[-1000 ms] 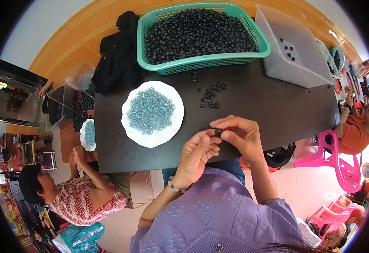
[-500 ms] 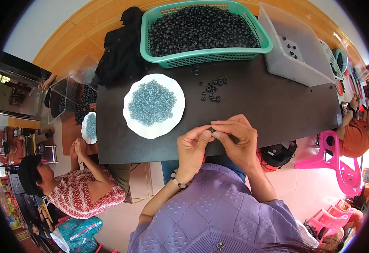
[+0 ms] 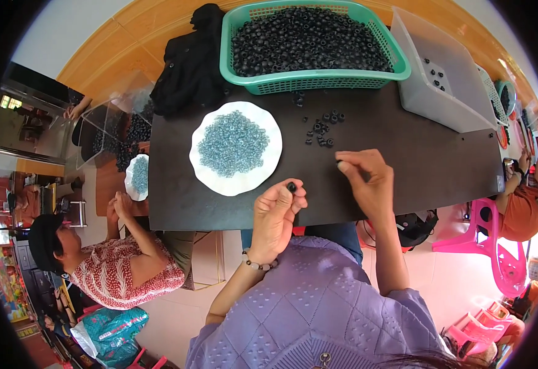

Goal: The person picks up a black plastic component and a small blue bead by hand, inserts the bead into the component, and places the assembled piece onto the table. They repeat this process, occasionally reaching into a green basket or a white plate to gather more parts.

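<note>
Over the near part of the tabletop [image 3: 429, 166]: two bare hands, raised and well apart from each other.
Left hand [image 3: 273, 218]: palm turned up, fingers curled, gripping one round black bead [image 3: 291, 187] between thumb and fingertips.
Right hand [image 3: 372, 184]: thumb and forefinger pinched together on a dark bit [image 3: 339, 163] that is too small to identify.
Bracelet [image 3: 258, 265]: strung with pale and dark beads, around the left wrist, just below that hand.
Purple top [image 3: 318, 289]: worn by the person, below and between the hands.
Loose black beads [image 3: 329, 142]: a scattered group on the tabletop, just beyond the right fingertips and a little to their left.
White plate [image 3: 235, 187]: wavy-rimmed, beyond the left hand and to its left, bearing a heap of clear blue-grey beads [image 3: 233, 144].
Green plastic basket [image 3: 315, 79]: farther out, beyond both hands, filled with a mass of black beads [image 3: 309, 40].
Translucent bin [image 3: 450, 107]: beyond the right hand and to its right, tilted, a few black beads inside.
Black garment [image 3: 189, 71]: bunched beyond the white plate, left of the basket.
Seated co-worker [image 3: 124, 270]: well to the left of the left hand, in a red patterned top and dark cap, hands together near a smaller white plate [image 3: 132, 192].
Pink plastic chair [image 3: 508, 267]: well to the right of the right hand, below a person in orange [image 3: 521, 212].
</note>
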Available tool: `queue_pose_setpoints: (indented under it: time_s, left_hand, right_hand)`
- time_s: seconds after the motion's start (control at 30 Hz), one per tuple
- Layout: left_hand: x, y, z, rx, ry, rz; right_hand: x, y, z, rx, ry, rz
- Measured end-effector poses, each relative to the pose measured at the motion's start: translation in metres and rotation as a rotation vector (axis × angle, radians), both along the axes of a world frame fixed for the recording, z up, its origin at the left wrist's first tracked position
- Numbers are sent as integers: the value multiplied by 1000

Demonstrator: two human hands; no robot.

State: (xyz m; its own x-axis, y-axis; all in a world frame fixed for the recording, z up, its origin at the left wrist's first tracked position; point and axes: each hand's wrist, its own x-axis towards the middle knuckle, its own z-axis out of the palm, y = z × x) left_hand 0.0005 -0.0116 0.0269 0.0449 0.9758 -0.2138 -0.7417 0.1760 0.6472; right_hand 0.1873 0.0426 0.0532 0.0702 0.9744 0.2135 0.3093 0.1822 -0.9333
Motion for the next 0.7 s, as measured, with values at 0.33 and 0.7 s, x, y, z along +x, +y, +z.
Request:
queue_pose_setpoints:
  time_s: [0.33, 0.7]
  left_hand:
    - [-7, -8, -5, 37, -97, -74]
    - [-14, -18, -10, -98, -150, -141]
  right_hand:
    - [-25, 14, -33, 290, -512, 43]
    - [-27, 26, -15, 273, -531, 30]
